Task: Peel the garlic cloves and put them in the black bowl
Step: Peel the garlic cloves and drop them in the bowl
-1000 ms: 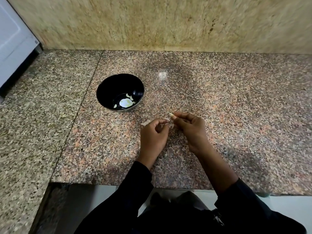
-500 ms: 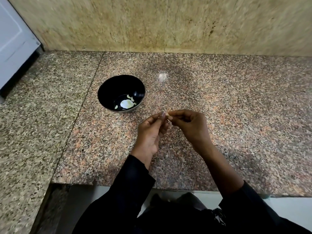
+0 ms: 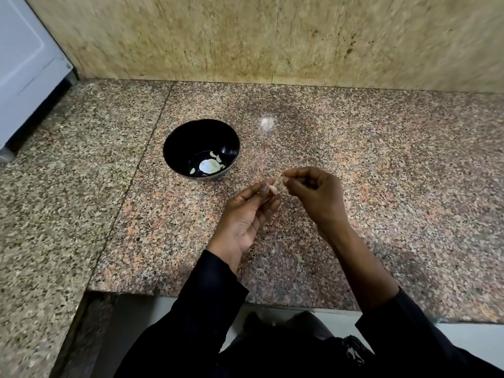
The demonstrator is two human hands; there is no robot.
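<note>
Open granite counter (image 3: pixel 381 200) to the right of the right hand (image 3: pixel 313 197) and near the left hand (image 3: pixel 245 216), with room to pass. Only the black bowl (image 3: pixel 174 148) beyond the left hand, standing well apart from the wall (image 3: pixel 272 36) behind.

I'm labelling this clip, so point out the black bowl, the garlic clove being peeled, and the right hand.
black bowl (image 3: pixel 174 148): head view, inner left wall.
garlic clove (image 3: pixel 273 189): head view, pale exposed body.
right hand (image 3: pixel 317 195): head view, back of hand.

Speckled granite counter (image 3: pixel 354 186), black bowl (image 3: pixel 174 144) directly on it.
</note>
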